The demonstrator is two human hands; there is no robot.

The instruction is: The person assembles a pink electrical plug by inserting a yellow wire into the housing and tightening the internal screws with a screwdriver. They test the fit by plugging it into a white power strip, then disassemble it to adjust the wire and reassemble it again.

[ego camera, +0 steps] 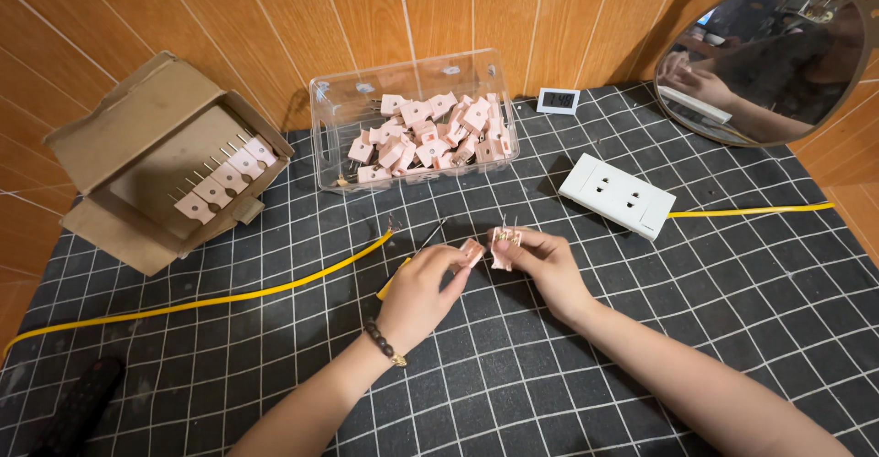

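Note:
My left hand [423, 292] pinches a small pink plug cover [472, 252] between thumb and fingers. Close beside it, my right hand [548, 265] holds the other pink plug half [504, 240], its two metal prongs pointing up. Both hands hover over the black grid mat [513, 384] near its middle. A screwdriver with a yellow handle [403, 274] lies just under my left hand, its dark shaft pointing toward the far side. A yellow flat cable [229, 299] with bare wire ends runs off to the left.
A clear plastic tub [414, 118] of several pink plugs stands at the back. An open cardboard box [165, 159] with a row of plugs sits far left. A white double socket [617, 195] on a yellow cable lies right. A small white digital display [558, 100], an oval mirror [765, 59] and a dark remote [78, 407] are also here.

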